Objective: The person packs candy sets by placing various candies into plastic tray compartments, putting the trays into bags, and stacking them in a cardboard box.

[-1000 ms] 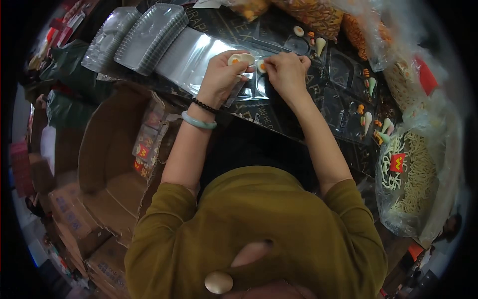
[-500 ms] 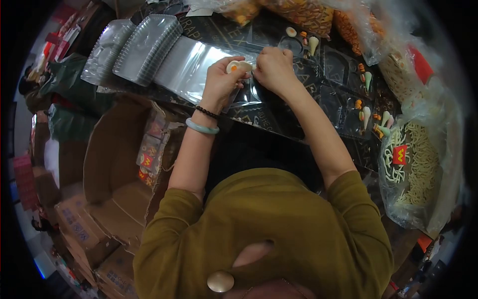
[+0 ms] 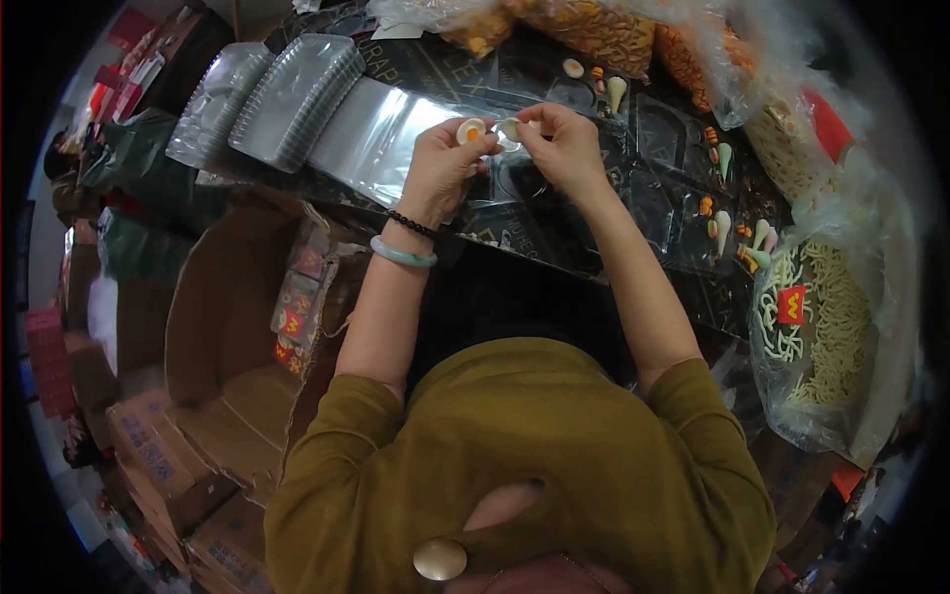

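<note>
In my left hand (image 3: 445, 166) is a toy egg half (image 3: 471, 131), white with an orange yolk, pinched between thumb and fingers. My right hand (image 3: 569, 150) pinches a pale, roundish piece (image 3: 509, 129) close beside it. Whether that piece is another egg half I cannot make out. Both hands are raised over the front of the dark table. Below them lie a clear plastic tray (image 3: 522, 178) and a pile of clear plastic sheets (image 3: 368, 139).
Stacked clear plastic trays (image 3: 294, 104) stand at the left. Small toy foods (image 3: 722, 158) lie in trays at the right, near a bag of toy noodles (image 3: 831, 327). Bags of orange pieces (image 3: 604, 35) line the back. An open cardboard box (image 3: 228, 327) is at lower left.
My right hand has turned and its fingers have come round, so the pale piece now shows between its fingertips. The yolk side of the egg half now faces up more.
</note>
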Demonstrator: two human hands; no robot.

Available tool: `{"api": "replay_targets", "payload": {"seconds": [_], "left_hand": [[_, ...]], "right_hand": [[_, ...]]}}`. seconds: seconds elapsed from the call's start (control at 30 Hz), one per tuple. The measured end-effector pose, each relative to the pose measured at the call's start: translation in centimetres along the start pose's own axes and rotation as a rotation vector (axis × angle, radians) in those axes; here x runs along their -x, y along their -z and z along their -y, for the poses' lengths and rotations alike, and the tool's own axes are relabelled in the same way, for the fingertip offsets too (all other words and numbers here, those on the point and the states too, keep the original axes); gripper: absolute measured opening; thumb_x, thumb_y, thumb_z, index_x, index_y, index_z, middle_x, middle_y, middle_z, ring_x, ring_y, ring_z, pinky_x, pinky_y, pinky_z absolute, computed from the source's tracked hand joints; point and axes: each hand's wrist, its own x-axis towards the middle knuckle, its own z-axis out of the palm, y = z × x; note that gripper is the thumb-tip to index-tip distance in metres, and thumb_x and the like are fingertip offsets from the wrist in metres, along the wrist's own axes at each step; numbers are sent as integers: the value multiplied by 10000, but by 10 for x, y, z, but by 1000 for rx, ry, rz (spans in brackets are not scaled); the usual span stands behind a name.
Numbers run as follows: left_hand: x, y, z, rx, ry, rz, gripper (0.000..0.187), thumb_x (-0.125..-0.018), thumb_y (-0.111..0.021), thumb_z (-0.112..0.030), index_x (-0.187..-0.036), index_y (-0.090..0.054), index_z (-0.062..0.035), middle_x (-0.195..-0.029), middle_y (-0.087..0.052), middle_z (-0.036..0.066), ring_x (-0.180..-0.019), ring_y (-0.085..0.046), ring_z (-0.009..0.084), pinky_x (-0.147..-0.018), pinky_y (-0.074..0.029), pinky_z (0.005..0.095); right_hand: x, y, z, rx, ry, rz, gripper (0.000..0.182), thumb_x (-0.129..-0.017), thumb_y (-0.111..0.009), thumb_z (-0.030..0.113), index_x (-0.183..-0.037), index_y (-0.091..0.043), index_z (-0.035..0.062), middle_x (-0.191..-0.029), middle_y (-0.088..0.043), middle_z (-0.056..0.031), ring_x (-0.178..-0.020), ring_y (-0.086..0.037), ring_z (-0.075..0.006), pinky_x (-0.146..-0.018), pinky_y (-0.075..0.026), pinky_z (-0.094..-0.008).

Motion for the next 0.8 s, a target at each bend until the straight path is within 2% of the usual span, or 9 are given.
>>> {"api": "replay_targets", "payload": {"seconds": [0.1, 0.2, 0.33, 0.37, 0.43, 0.57, 0.67, 0.73, 0.8], "left_hand": [[3, 4, -3, -68, -1, -34, 307, -828, -692, -33, -1115, -597, 23, -938, -648, 48, -770, -614, 83, -613, -495, 197], [8, 5, -7, -112, 64, 6, 355, -873, -650, -54, -1205, -552, 22, -1024, -651, 67, -845, -631, 103, -626, -488, 203], [10, -4, -7, -173, 50, 101, 418, -889, -621, -59, -1284, -506, 9, -1036, -647, 63, -832, -628, 98, -604, -469, 189], [9, -12, -4, -224, 22, 104, 452, -884, -618, -56, -1309, -481, 13, -1038, -643, 61, -830, -627, 96, -605, -466, 190], [7, -31, 3, -309, -8, 147, 535, -872, -608, -45, -1367, -415, 20, -1042, -630, 56, -828, -626, 90, -597, -450, 185], [5, -61, 2, -195, 75, 255, 390, -893, -624, -84, -1248, -508, 27, -971, -649, 75, -771, -635, 100, -541, -435, 175], [-3, -73, 12, -42, 192, 291, 275, -913, -611, -121, -1138, -572, 33, -887, -642, 67, -685, -615, 96, -509, -416, 160], [-12, -85, 23, 65, 277, 323, 273, -919, -604, -133, -1133, -577, 34, -881, -629, 58, -678, -599, 92, -503, -408, 157], [-16, -100, 30, 100, 314, 349, 325, -931, -574, -128, -1207, -530, 37, -931, -611, 58, -713, -584, 90, -520, -404, 155]], "right_hand": [[-7, -10, -13, 353, 374, -56, 166, -830, -655, 132, -970, -687, 49, -766, -649, -105, -721, -633, -260, -630, -493, -329], [-6, -9, -4, 425, 238, 182, 128, -807, -624, 125, -829, -674, 9, -843, -646, -147, -809, -610, -358, -697, -503, -405], [0, -1, 4, -234, -1, 79, 169, -865, -646, 184, -856, -692, 22, -809, -657, -85, -801, -643, -221, -691, -498, -317], [4, 6, 7, -274, -48, 172, 202, -865, -677, 209, -878, -682, 7, -743, -649, -41, -746, -614, -120, -663, -484, -266], [15, 24, 23, -481, -270, 244, 181, -845, -697, 167, -895, -663, -3, -703, -628, -20, -676, -580, -73, -615, -468, -240], [19, 99, 11, -301, -286, 69, 171, -859, -681, 158, -937, -648, 9, -718, -635, -6, -682, -567, -71, -608, -447, -219], [1, 180, -53, 45, -198, -108, 173, -886, -630, 159, -969, -643, 8, -826, -703, -76, -743, -611, -80, -666, -478, -252], [-8, 214, -83, 344, -308, -138, 150, -865, -618, 118, -962, -649, 8, -824, -690, -103, -750, -644, -148, -684, -490, -289], [-16, 222, -109, 444, -177, -140, 142, -845, -616, 102, -948, -655, 13, -833, -673, -127, -762, -653, -216, -703, -497, -324]]}}
